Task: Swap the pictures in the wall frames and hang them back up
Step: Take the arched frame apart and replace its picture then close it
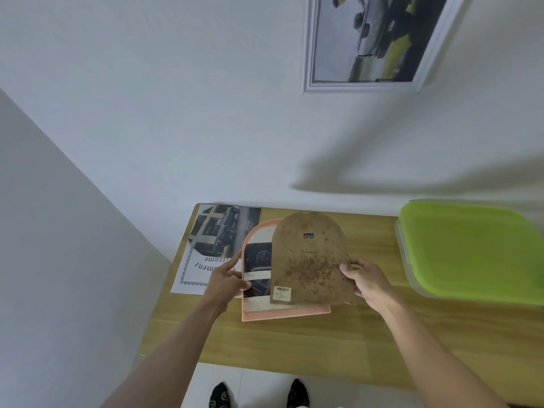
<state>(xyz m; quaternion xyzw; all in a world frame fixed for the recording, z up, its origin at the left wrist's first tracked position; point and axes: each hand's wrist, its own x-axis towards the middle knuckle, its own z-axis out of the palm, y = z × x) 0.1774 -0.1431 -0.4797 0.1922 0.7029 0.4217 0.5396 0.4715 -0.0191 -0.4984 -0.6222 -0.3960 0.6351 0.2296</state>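
A pink arched frame [282, 315] lies face down on the wooden table [323, 343], with a printed picture [257, 266] inside it. My right hand [366, 282] grips the right edge of the brown arched backing board [309, 257], which is held above the frame's right part. At the frame's left edge, my left hand [225, 279] rests with its index finger stretched out and its thumb on the picture. A loose arched car picture [223, 228] lies on a white printed sheet [195, 269] at the table's back left. A white rectangular frame [312, 54] with a car photo hangs on the wall above.
A clear plastic box with a green lid [471, 248] stands at the table's right end. The table sits against the white wall, with a second wall close on the left. My feet in dark socks [297, 393] stand on the pale floor at the table's near edge.
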